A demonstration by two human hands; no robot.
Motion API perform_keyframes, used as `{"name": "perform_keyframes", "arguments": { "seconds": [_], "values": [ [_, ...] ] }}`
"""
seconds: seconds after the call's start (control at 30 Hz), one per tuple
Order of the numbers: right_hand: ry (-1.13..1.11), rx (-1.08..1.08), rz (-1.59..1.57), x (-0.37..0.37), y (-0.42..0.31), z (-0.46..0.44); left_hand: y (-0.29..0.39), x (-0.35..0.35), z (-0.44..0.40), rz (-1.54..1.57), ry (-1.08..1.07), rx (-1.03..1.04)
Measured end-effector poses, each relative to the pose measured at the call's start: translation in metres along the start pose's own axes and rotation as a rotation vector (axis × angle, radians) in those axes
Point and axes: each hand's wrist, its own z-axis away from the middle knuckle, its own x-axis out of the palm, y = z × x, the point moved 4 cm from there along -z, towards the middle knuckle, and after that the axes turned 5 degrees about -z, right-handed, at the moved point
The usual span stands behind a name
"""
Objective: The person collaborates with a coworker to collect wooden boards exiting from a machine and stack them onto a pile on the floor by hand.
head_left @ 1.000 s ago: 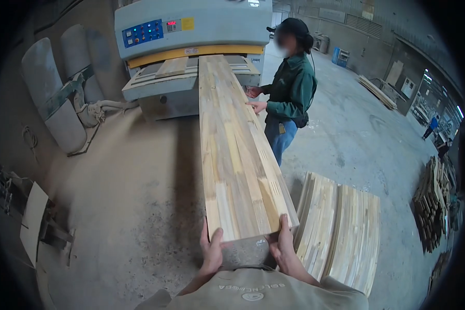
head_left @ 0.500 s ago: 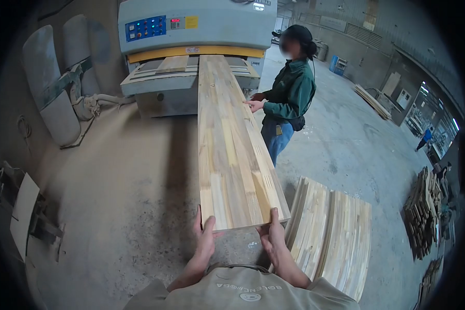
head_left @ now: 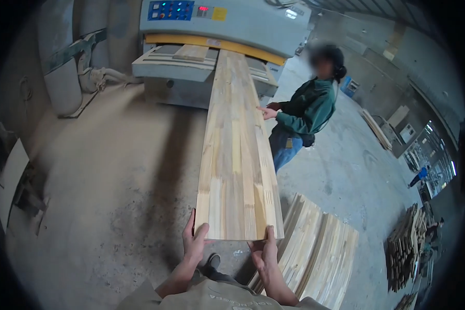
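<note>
A long wooden panel (head_left: 232,155) of glued, finger-jointed strips stretches away from me, its far end under the yellow edge of a large grey machine (head_left: 227,28). My left hand (head_left: 195,243) grips the near left corner, thumb on top and fingers at the side and beneath. Close to the near right corner, my right hand (head_left: 265,253) holds the end edge, its thumb on top and the other fingers underneath. A co-worker's hand (head_left: 267,112) touches the panel's right edge farther up. A shorter board (head_left: 190,52) lies on the machine's bed, left of the panel.
Stacked wooden panels (head_left: 315,243) stand low at my right. Beyond the long panel is a co-worker in a green jacket (head_left: 315,103). A rough wood pile (head_left: 405,248) is at far right. Dust-collector bags (head_left: 62,88) and a leaning pale sheet (head_left: 11,181) are on the left.
The view has tilted and shifted, so the machine and co-worker sit farther right. My hands still hold the panel's near end, and a foot has come into sight below it.
</note>
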Motion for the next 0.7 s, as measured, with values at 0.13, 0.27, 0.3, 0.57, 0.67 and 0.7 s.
{"name": "perform_keyframes", "arguments": {
  "seconds": [0.13,0.27,0.3,0.57,0.67,0.7],
  "values": [
    [-0.038,0.095,-0.017,-0.001,-0.009,-0.004,-0.006,0.003,-0.012,0.001,0.016,-0.010],
    [-0.051,0.078,-0.049,-0.016,-0.013,-0.011,-0.018,0.014,-0.005,-0.025,-0.013,-0.015],
    [-0.049,0.116,-0.063,-0.020,-0.011,-0.017,-0.018,0.017,-0.008,0.005,-0.008,-0.021],
    [-0.061,0.128,-0.083,-0.024,-0.007,-0.043,-0.021,0.025,-0.028,-0.006,-0.061,0.024],
    [-0.074,0.122,-0.053,-0.025,-0.006,-0.053,-0.021,0.028,-0.031,0.004,-0.050,0.023],
    [-0.054,0.118,-0.033,-0.027,-0.004,-0.059,-0.024,0.027,-0.037,0.007,-0.045,0.030]
  ]
}}
